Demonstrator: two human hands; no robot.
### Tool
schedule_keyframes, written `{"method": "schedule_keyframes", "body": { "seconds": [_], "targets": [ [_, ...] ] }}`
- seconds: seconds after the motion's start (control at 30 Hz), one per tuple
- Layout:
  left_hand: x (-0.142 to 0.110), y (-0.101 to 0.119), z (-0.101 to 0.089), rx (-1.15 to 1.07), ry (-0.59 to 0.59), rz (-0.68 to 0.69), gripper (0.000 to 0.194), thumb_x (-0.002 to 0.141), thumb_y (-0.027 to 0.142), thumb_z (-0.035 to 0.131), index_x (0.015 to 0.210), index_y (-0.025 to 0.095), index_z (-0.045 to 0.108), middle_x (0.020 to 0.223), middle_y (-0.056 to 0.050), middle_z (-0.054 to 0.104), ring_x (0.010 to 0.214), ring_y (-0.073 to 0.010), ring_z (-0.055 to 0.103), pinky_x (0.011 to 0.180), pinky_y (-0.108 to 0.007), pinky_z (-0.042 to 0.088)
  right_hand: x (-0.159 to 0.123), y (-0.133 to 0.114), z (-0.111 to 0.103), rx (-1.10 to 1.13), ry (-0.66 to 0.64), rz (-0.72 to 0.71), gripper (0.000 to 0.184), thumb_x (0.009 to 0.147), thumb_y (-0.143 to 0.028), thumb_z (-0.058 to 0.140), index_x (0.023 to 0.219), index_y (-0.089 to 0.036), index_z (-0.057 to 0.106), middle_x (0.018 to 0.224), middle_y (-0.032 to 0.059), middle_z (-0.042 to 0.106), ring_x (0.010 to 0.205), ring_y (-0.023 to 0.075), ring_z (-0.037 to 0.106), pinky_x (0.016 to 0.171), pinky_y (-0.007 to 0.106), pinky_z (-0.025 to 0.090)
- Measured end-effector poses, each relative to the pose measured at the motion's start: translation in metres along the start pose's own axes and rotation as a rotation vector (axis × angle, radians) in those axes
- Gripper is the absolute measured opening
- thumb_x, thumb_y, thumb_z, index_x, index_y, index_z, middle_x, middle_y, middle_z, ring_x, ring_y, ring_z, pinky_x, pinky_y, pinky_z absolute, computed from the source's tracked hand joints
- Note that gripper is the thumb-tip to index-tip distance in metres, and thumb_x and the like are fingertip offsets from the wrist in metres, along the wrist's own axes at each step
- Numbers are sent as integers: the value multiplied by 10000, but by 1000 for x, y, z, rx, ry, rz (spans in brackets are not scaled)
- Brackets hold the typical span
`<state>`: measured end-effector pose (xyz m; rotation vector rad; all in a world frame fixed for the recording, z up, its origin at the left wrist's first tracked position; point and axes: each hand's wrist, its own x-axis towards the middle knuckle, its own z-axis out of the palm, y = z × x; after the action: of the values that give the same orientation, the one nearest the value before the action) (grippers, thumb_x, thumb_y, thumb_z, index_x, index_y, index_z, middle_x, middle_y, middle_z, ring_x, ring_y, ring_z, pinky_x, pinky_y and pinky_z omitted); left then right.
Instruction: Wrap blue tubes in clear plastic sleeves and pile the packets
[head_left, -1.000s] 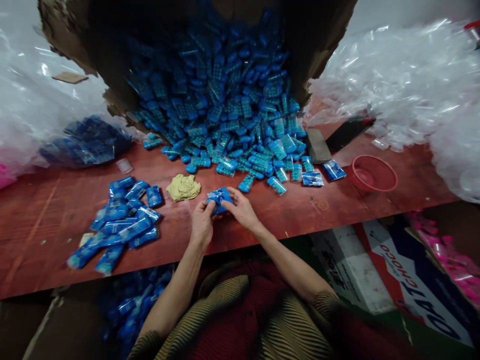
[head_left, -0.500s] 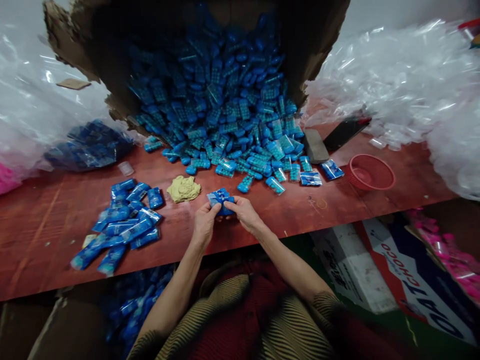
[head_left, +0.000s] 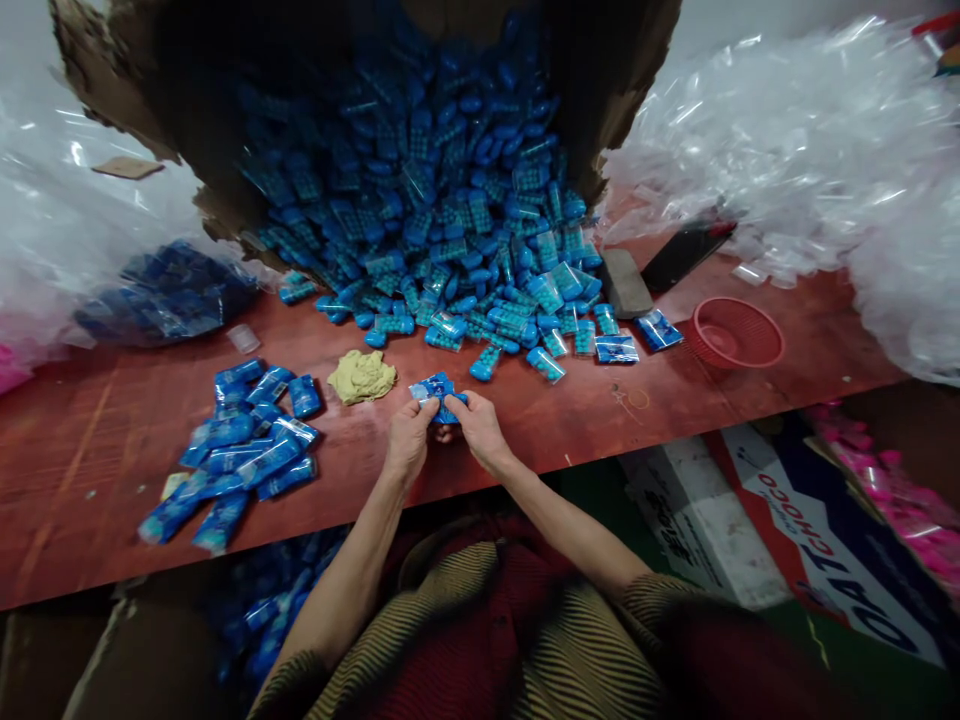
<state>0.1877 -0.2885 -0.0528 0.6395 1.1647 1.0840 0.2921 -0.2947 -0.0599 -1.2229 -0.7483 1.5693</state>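
Above the table's front edge, a flat blue printed plastic sleeve (head_left: pixel 433 388) is pinched between both my hands. My left hand (head_left: pixel 409 436) grips its left side with the thumb on top, and my right hand (head_left: pixel 480 428) grips its right side the same way. Fingers underneath are mostly hidden. Just beyond my left hand lies a crumpled yellow cloth (head_left: pixel 362 377). To the left is a loose pile of blue wrapped packs (head_left: pixel 247 450). Farther back, many clear containers with blue caps and blue beads inside (head_left: pixel 450 270) spill from a torn cardboard box (head_left: pixel 124 75).
A red plastic basket (head_left: pixel 736 333), a grey block (head_left: pixel 626 284) and two flat blue sleeve bundles (head_left: pixel 616 349) sit to the right. Clear plastic bags (head_left: pixel 780 150) crowd both sides. Cartons (head_left: pixel 825 560) stand below the red tabletop (head_left: pixel 540 430).
The view has shifted slightly, so the scene sits a little left and higher. Both hands keep their pinch on the blue sleeve, with only a small shift of the fingers.
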Motion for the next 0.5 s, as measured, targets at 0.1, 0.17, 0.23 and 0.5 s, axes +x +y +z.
{"method": "schedule_keyframes", "body": {
  "seconds": [0.1, 0.17, 0.23, 0.5],
  "targets": [
    [9, 6, -13, 68, -129, -47, 276, 599, 360, 743, 604, 137, 581, 476, 1, 556, 362, -82, 445, 345, -200, 324, 1, -9, -10, -108, -123, 1, 339, 713, -502, 593, 634, -177, 534, 532, -41, 538, 457, 79, 498, 401, 189, 453],
    [15, 9, -19, 100, -175, -79, 283, 599, 360, 749, 587, 134, 580, 468, -2, 543, 365, -83, 442, 342, -202, 319, 2, -11, -14, -204, -154, -12, 322, 717, -469, 596, 605, -172, 545, 497, -54, 490, 434, 59, 443, 371, 156, 402],
    [18, 9, -22, 83, -160, -100, 289, 608, 363, 746, 566, 136, 572, 458, 1, 530, 376, -86, 449, 352, -201, 336, 2, -8, -15, -233, -104, -24, 312, 725, -445, 587, 578, -177, 530, 447, -70, 428, 391, 50, 389, 340, 148, 350],
    [5, 3, -16, -76, -80, -278, 195, 586, 233, 766, 647, 132, 611, 536, -6, 597, 427, -85, 506, 404, -189, 406, -3, -3, -14, -200, 30, -23, 264, 732, -431, 563, 661, -177, 577, 497, -61, 472, 423, 67, 424, 380, 178, 377]
  ]
}}
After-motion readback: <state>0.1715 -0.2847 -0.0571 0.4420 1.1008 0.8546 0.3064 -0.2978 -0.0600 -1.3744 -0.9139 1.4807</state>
